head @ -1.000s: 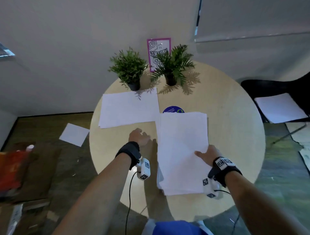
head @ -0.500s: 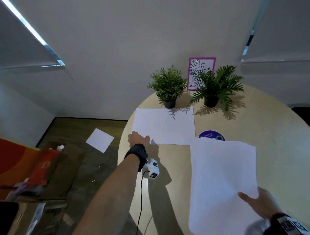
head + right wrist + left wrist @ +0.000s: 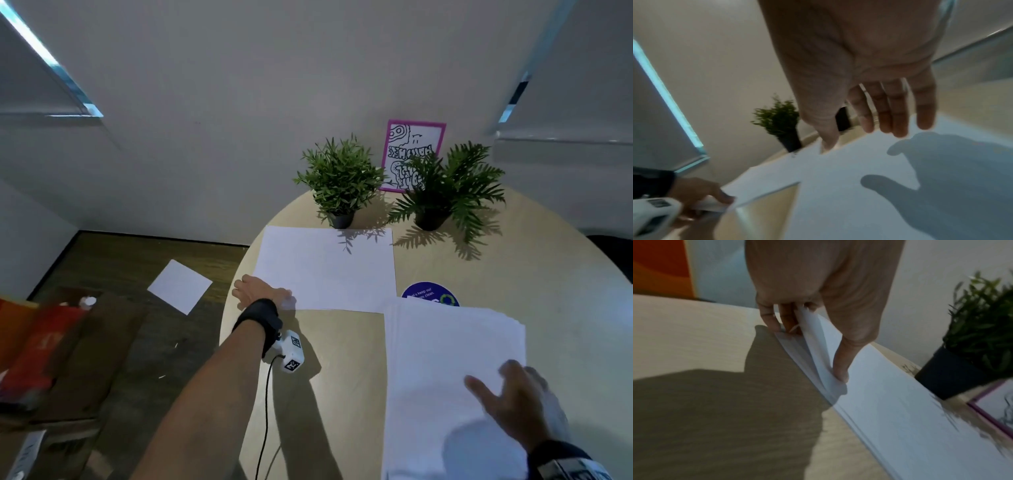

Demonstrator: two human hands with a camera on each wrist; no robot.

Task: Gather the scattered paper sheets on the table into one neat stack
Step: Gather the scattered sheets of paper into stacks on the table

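Observation:
A thin pile of white sheets (image 3: 325, 270) lies at the table's far left, below the left plant. My left hand (image 3: 262, 293) pinches its near-left corner, thumb on top and fingers under the lifted corner (image 3: 818, 344). A thicker stack of white sheets (image 3: 445, 370) lies at the near right. My right hand (image 3: 513, 397) hovers over that stack with fingers spread and straight (image 3: 898, 113), casting a shadow on the paper and holding nothing.
Two potted plants (image 3: 340, 181) (image 3: 442, 185) and a pink-framed picture (image 3: 412, 150) stand at the back of the round table (image 3: 342, 359). A blue round sticker (image 3: 430, 294) peeks out beyond the stack. One sheet (image 3: 180, 286) lies on the floor at left.
My left hand reached forward to the far-left sheets and took their corner. My right hand let go of the stack's edge and lifted above it. The head view swung left.

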